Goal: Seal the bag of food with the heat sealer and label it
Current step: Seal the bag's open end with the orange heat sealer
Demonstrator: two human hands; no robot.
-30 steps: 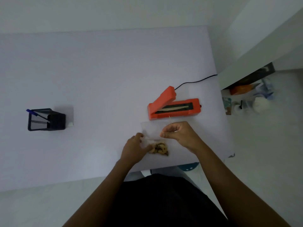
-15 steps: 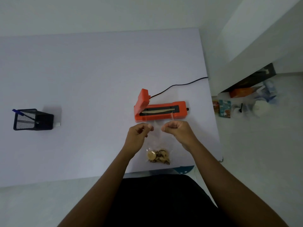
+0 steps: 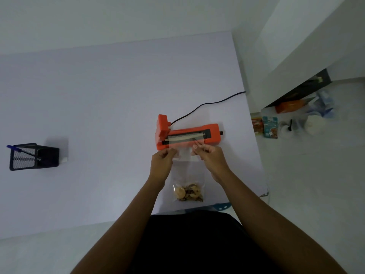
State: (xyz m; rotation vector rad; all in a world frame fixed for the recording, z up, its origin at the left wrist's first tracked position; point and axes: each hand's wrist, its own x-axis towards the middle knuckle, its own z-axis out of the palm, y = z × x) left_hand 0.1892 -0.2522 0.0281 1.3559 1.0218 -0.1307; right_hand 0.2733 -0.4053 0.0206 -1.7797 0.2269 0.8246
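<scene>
Pinching the clear bag [image 3: 187, 173] at its mouth, the left hand [image 3: 162, 162] and right hand [image 3: 209, 157] laid it across the open heat sealer [image 3: 188, 135] — positioning step — next, likely lowering the lid squarely.

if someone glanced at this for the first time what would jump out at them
The bright orange heat sealer stands out most, sitting open near the right edge of the pale table with its black cord trailing off the side. Just in front of it, the left hand and right hand pinch the top of a clear bag across the sealer's strip, cookies lying at its bottom. Far left sits a black mesh pen holder.
</scene>
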